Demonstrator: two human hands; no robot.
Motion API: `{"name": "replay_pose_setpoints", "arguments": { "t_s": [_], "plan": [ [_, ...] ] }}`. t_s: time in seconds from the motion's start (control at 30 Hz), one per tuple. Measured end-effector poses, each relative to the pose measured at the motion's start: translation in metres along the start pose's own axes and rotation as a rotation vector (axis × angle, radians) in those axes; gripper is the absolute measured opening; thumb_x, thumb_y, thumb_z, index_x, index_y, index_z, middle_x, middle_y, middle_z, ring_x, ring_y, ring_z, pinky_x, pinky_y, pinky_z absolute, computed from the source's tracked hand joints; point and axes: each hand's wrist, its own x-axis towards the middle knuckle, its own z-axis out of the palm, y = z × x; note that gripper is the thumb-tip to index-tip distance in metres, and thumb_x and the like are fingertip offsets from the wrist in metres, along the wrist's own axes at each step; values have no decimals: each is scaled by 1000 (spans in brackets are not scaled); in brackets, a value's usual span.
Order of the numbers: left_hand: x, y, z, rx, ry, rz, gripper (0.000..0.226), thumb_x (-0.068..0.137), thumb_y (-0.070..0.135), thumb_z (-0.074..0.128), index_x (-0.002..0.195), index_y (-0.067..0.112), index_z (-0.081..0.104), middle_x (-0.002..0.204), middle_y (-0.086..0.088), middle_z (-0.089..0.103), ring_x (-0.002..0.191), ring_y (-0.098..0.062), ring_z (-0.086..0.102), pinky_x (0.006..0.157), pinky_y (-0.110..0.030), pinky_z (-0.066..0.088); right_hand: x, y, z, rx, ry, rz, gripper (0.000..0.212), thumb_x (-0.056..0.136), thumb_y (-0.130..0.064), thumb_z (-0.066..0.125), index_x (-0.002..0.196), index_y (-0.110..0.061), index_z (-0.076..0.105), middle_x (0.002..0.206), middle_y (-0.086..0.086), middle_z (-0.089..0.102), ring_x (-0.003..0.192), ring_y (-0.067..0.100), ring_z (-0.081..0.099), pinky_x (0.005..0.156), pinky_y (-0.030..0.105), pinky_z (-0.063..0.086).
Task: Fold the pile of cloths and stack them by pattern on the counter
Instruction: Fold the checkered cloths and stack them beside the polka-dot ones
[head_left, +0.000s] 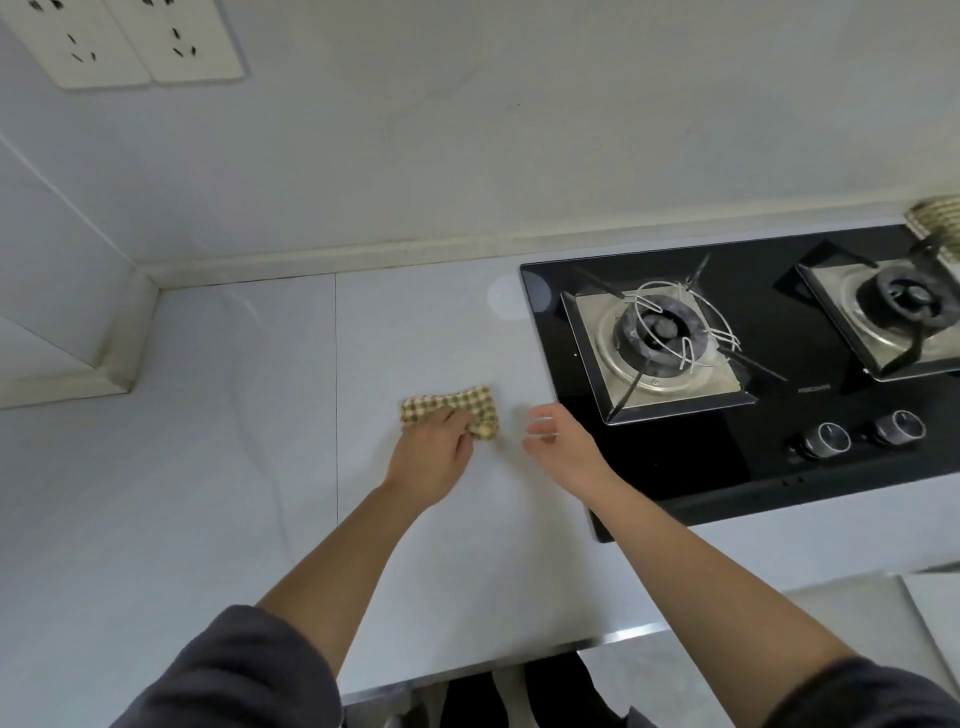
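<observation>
- The desk (234, 467) is pale and flat, with bare room to the left of the cloth. Judge your stack spot there, well apart from the hob.
- The hob (727, 467) sits to the right, its near-left corner close to your right hand. Keep the fabric off the burners and knobs when you move it.
- At the far right edge a checked, blurred bundle (935, 221) shows beside the far burner. It may be more cloths, but that cannot be told.
- Your left hand (431, 452) lies on the cloth, fingers curled over its near edge and gripping it. Press down flat to set the crease rather than bunching it.
- Your right hand (558, 441) hovers just right of the cloth, fingers loosely spread and holding nothing. Use it to square the right edge.
- The cloth (452, 401), green-and-tan check, lies mid-desk, folded small but lumpy at its near-right corner. Smooth that corner before stacking, so later checked ones sit level on it.
</observation>
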Motion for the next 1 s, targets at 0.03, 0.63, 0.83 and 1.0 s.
{"name": "replay_pose_setpoints", "arguments": {
  "t_s": [0.03,0.63,0.83,1.0],
  "plan": [
    [-3,4,-8,-212,-49,-121,15,95,15,48,99,10,61,90,-6,61,78,-23,56,62,-30,40,-6,-3,-2,38,-21,-25,47,87,-10,65,130,-19,47,116,0,55,103,13,54,79,20,44],
    [-15,136,-31,-1063,77,-529,18,96,23,57,109,18,68,104,3,73,96,-12,69,85,-30,55,-41,-16,-93,540,-203,-77,15,96,-24,57,105,-19,67,107,1,72,102,17,68,87,33,53],
    [11,259,27,-1028,249,-505,5,91,24,64,90,20,67,86,7,72,80,-7,68,67,-20,53,-61,32,-210,476,-12,-174,11,97,-24,56,105,-23,64,105,-2,71,95,11,68,78,26,54],
    [32,377,96,-885,194,-398,28,97,33,49,93,8,62,89,-7,66,81,-13,60,74,-35,50,-88,89,-323,375,183,-208,25,99,-34,48,94,-15,64,88,-3,68,80,9,64,72,23,50]
  ]
}}
